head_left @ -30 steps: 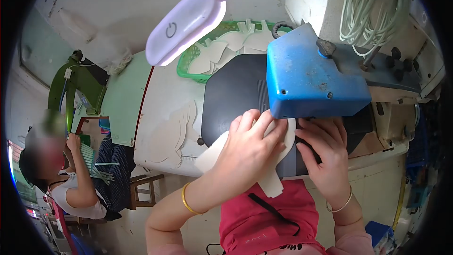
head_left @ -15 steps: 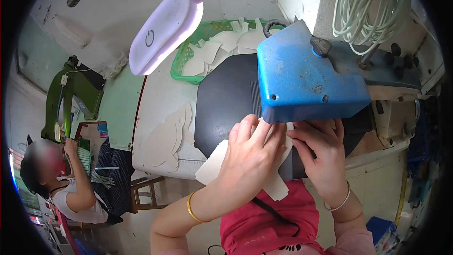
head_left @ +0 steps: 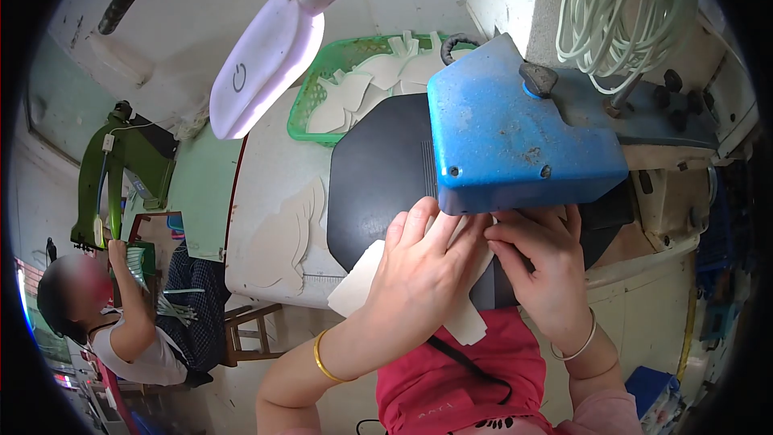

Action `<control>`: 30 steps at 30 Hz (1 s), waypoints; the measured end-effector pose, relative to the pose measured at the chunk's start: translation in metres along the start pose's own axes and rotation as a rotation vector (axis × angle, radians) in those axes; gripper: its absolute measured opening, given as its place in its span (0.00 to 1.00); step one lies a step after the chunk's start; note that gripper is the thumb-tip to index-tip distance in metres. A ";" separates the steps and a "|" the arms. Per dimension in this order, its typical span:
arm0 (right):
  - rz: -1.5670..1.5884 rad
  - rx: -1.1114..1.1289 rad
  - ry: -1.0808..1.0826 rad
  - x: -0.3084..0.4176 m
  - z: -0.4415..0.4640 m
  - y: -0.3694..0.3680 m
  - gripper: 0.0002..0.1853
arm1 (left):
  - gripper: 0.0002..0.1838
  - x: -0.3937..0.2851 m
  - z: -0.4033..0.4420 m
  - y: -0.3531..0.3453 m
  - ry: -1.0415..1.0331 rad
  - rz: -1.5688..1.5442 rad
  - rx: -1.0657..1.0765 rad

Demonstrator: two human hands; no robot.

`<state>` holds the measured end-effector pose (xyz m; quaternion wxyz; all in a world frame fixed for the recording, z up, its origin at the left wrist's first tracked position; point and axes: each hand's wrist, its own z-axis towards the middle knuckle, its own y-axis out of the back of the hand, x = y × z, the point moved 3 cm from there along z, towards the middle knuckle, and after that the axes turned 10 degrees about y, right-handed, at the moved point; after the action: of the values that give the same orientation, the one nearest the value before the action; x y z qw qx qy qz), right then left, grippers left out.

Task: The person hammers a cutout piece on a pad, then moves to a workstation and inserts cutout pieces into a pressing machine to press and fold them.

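A flat cream-coloured cut piece point(head_left: 465, 324), leather-like, lies under the blue machine head point(head_left: 523, 137), with one flap point(head_left: 354, 282) sticking out to the left. My left hand point(head_left: 427, 270) rests over it, holding it down with its fingers close together and their tips under the head's front edge. Close by, my right hand point(head_left: 543, 266) has its thumb and forefinger bent together at the piece's right edge. The head hides the other fingertips and the working point. Beneath sits a black table plate point(head_left: 374, 169).
Several similar pieces point(head_left: 294, 225) lie fanned on the white tabletop point(head_left: 266, 169). Behind stands a green basket point(head_left: 302, 105) of cut pieces. A purple lamp point(head_left: 262, 64) hangs above, and pale cord point(head_left: 628, 24) is coiled at upper right. At left, a person point(head_left: 137, 338) sits by a green machine point(head_left: 101, 169).
The view has shifted slightly, so the machine and lamp appear a little further left. Both hands stay on the cream piece, almost in the same pose.
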<state>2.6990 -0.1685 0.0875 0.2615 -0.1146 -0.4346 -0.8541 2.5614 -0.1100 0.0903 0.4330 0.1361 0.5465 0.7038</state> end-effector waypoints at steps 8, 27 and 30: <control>-0.076 0.038 -0.038 0.001 -0.004 0.008 0.05 | 0.26 0.001 -0.003 0.001 0.010 -0.060 0.041; -0.059 0.071 -0.032 -0.002 -0.011 0.010 0.08 | 0.23 0.003 0.002 -0.002 0.021 -0.077 0.028; -0.056 0.072 -0.003 -0.002 -0.011 0.010 0.07 | 0.22 0.006 0.003 -0.004 0.021 -0.089 0.034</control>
<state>2.7069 -0.1815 0.0867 0.2411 -0.0942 -0.4683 -0.8448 2.5619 -0.1034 0.0867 0.4558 0.1115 0.5683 0.6759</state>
